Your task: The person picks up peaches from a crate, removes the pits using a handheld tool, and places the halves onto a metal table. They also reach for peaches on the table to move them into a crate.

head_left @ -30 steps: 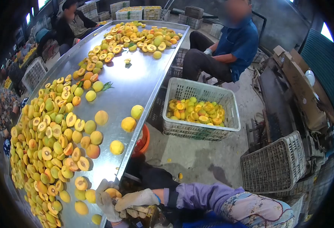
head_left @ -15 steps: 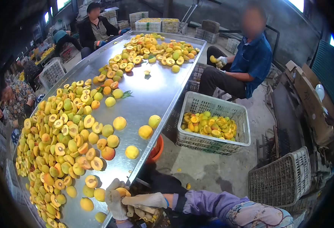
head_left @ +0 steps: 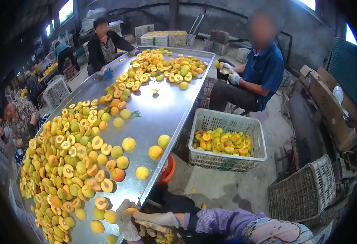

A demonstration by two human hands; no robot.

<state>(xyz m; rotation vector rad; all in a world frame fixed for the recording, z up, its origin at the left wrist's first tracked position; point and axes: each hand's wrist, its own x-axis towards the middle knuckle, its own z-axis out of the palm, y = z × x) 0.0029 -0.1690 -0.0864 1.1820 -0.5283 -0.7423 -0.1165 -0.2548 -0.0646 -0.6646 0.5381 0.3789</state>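
Note:
At the near edge of the metal table, my left hand point(head_left: 126, 221) in a pale work glove is closed around a peach point(head_left: 133, 210), of which only a small orange part shows. My right hand point(head_left: 158, 221), gloved too, reaches in from the right beside it. Its fingers are curled close to the peach and their inner side is hidden, so I cannot see what they hold. Left of my hands lies a big heap of yellow peaches point(head_left: 64, 175), many cut in half with the pits showing. A few whole peaches point(head_left: 142, 173) lie apart near the table's right edge.
The metal table point(head_left: 162, 114) runs away from me, with a second peach heap point(head_left: 166, 65) at its far end. Right of it stand a crate of peach halves point(head_left: 227, 115) and an orange bucket point(head_left: 169, 168). One person point(head_left: 263, 69) sits at right, another point(head_left: 105, 49) at far left.
The view has tilted slightly upward, so the scene sits lower. My hands stay together at the peach, which shows less now. The far-left person leans toward the table; the seated person's hands have come together.

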